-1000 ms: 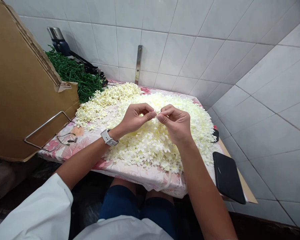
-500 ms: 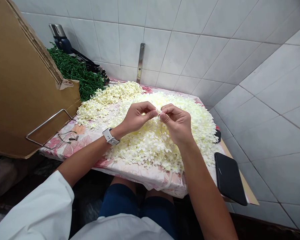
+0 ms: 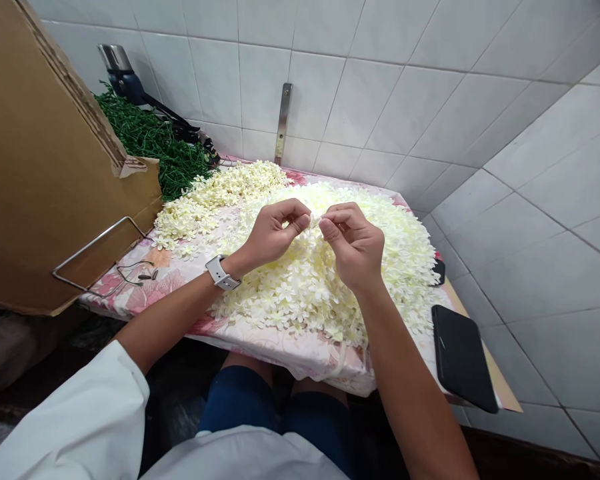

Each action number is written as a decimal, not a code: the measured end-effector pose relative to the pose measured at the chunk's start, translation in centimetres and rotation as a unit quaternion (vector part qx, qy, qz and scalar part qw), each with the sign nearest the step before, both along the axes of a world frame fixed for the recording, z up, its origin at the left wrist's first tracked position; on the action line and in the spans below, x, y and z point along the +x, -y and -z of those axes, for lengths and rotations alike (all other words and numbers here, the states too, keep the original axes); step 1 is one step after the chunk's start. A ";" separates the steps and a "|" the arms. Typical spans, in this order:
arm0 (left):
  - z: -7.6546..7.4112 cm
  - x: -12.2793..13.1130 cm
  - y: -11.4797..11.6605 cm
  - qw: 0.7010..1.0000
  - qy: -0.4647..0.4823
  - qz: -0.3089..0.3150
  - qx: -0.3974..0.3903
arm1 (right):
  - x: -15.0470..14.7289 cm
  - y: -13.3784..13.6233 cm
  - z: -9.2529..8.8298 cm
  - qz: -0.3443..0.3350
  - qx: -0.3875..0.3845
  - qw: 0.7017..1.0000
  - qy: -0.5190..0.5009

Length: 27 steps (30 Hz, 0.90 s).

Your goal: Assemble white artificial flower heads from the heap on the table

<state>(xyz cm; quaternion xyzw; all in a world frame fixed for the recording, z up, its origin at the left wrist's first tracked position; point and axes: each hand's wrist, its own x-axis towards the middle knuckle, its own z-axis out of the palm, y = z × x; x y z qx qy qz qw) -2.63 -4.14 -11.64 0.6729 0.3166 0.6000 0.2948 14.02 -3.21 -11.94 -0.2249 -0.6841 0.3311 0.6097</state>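
Left of the white flower heap (image 3: 290, 300) lies a cream flower pile (image 3: 207, 203). Over the heap, the left hand (image 3: 274, 233) and right hand (image 3: 359, 248) pinch thumb to forefinger, seemingly both on a tiny white flower (image 3: 315, 221) — detail unclear. A loosened pinch could lose it among lookalikes; a careless right forearm (image 3: 405, 373) could nudge the black smartphone (image 3: 465, 357) right of the heap.

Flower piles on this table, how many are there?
2. A smaller, creamier pile lies at the back left, beside the green strands; a larger, whiter pile spreads beneath the left hand and right hand. More could be hidden behind the cardboard.
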 end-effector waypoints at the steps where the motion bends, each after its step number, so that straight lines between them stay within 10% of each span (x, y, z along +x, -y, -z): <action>1: 0.0 0.0 0.0 1.000 0.000 0.002 -0.002 | 0.0 -0.1 0.1 -0.002 0.001 1.000 0.000; 19: 0.7 0.6 -0.1 0.997 0.023 0.066 -0.031 | 0.0 -0.1 0.4 -0.047 -0.009 0.999 -0.014; 27: 0.8 0.4 -0.1 0.996 -0.064 -0.034 0.051 | 0.3 -0.1 0.1 -0.032 -0.051 0.998 0.016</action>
